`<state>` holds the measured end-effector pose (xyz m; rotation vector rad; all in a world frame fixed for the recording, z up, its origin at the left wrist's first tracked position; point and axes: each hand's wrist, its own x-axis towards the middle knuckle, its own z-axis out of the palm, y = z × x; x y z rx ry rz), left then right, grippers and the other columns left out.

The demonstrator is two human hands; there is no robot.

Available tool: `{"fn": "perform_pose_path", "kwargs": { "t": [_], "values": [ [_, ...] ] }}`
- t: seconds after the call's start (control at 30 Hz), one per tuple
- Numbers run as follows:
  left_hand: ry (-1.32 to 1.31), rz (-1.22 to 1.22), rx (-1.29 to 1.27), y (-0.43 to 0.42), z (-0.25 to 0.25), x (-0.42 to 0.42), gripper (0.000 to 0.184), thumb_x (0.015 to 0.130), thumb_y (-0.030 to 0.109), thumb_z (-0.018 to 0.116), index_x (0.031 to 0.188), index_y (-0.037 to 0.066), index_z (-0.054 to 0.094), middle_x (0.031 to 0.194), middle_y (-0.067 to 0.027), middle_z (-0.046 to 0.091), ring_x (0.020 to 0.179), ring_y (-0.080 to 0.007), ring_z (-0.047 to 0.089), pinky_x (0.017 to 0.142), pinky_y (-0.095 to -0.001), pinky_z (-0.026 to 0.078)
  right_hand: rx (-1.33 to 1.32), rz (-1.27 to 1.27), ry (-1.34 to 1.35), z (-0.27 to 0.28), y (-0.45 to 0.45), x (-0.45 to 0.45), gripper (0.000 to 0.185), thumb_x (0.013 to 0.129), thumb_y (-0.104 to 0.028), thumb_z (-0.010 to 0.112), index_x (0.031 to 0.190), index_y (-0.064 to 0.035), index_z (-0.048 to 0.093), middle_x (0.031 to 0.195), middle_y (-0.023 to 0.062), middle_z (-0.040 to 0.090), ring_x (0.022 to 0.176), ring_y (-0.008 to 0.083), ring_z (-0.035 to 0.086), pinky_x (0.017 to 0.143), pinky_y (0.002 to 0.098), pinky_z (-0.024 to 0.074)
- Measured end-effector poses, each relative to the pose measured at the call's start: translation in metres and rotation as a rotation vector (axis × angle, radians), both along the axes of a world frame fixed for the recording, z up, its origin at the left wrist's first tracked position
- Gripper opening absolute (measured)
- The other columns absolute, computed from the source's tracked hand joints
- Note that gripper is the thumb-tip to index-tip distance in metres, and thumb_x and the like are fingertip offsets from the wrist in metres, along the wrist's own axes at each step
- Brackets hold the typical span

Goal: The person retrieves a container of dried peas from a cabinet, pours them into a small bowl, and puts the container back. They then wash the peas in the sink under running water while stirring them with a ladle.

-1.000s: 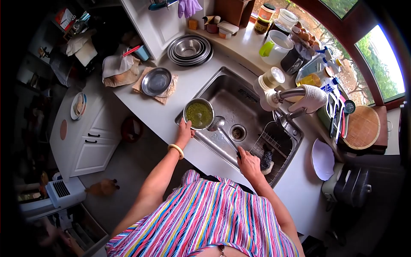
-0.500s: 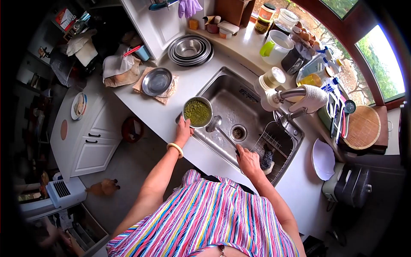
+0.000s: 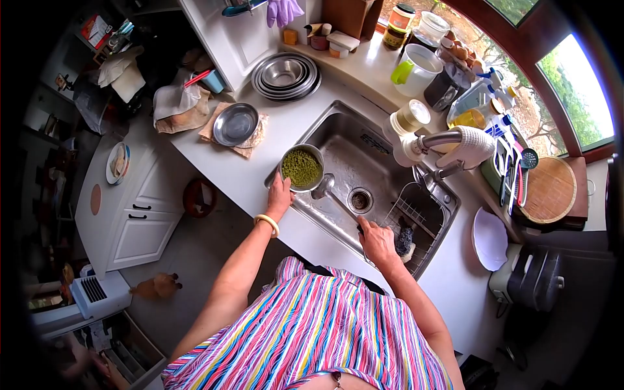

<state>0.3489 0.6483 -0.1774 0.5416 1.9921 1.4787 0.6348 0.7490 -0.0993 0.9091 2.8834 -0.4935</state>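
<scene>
My left hand (image 3: 279, 195) grips the near rim of a small metal bowl (image 3: 318, 152) filled with green beans (image 3: 301, 168). It holds the bowl, slightly tilted, over the left edge of the steel sink (image 3: 344, 146). In my right hand (image 3: 377, 240) is the handle of a metal ladle (image 3: 323, 186), closed in my fingers above the sink's near side. The ladle's round head sits just right of the bowl, apart from the beans. Beyond it lies the round drain (image 3: 359, 200) in the sink floor.
A wire rack (image 3: 416, 218) with a dark scrubber (image 3: 404, 239) occupies the sink's right end. The cloth-wrapped faucet (image 3: 465, 146) reaches in from the back. Nested metal bowls (image 3: 286, 73) and a metal plate (image 3: 236, 124) on a cloth stand at left. A purple bowl (image 3: 489, 239) lies right.
The bowl of green beans has shifted very slightly right, and its contents look a little rearranged. The ladle and both grips stay nearly the same.
</scene>
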Motion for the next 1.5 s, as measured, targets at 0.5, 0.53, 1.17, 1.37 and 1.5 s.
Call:
{"fn": "perform_pose_path", "kwargs": {
  "t": [0.5, 0.53, 1.17, 1.37, 1.5],
  "values": [
    [0.186, -0.076, 0.001, 0.012, 0.015, 0.002, 0.047, 0.095, 0.017, 0.042, 0.139, 0.005, 0.032, 0.078, -0.0106, 0.06, 0.045, -0.0148, 0.053, 0.045, -0.0293, 0.046, 0.008, 0.005, -0.015, 0.005, 0.003, 0.003, 0.038, 0.086, -0.017, 0.055, 0.123, -0.0102, 0.05, 0.081, 0.0112, 0.063, 0.074, 0.0294, 0.063, 0.07, 0.0435, 0.0431],
    [0.201, -0.083, -0.007, 0.012, 0.014, 0.001, 0.047, 0.095, 0.017, 0.042, 0.14, 0.005, 0.032, 0.079, -0.0111, 0.06, 0.045, -0.0153, 0.053, 0.045, -0.0297, 0.047, 0.006, 0.005, -0.019, 0.005, 0.004, 0.003, 0.038, 0.086, -0.017, 0.055, 0.123, -0.0102, 0.05, 0.081, 0.0111, 0.063, 0.074, 0.0294, 0.063, 0.071, 0.0435, 0.043],
    [0.251, -0.165, -0.042, 0.03, 0.021, 0.006, 0.056, 0.093, 0.018, 0.04, 0.146, 0.01, 0.024, 0.078, -0.0185, 0.062, 0.049, -0.0239, 0.059, 0.054, -0.0364, 0.05, 0.005, -0.005, -0.053, 0.009, 0.016, 0.007, 0.039, 0.084, -0.014, 0.055, 0.122, -0.0103, 0.05, 0.082, 0.0112, 0.063, 0.077, 0.0291, 0.064, 0.074, 0.0442, 0.043],
    [0.07, -0.14, -0.063, 0.041, -0.007, 0.006, 0.038, 0.093, 0.015, 0.04, 0.129, 0.004, 0.038, 0.07, -0.0153, 0.061, 0.044, -0.0185, 0.056, 0.043, -0.0323, 0.047, -0.038, -0.03, -0.066, 0.014, 0.023, 0.01, 0.037, 0.083, -0.018, 0.058, 0.119, -0.0095, 0.053, 0.083, 0.0128, 0.064, 0.079, 0.03, 0.064, 0.074, 0.0437, 0.0452],
    [-0.214, -0.104, -0.088, 0.05, -0.031, 0.009, 0.013, 0.091, 0.012, 0.04, 0.1, 0.002, 0.044, 0.063, -0.0103, 0.057, 0.042, -0.0117, 0.052, 0.035, -0.0273, 0.041, -0.215, -0.086, -0.066, 0.003, 0.033, 0.019, 0.038, 0.083, -0.024, 0.06, 0.117, -0.0077, 0.057, 0.086, 0.0171, 0.066, 0.082, 0.0335, 0.064, 0.074, 0.0447, 0.0486]
  ]
}}
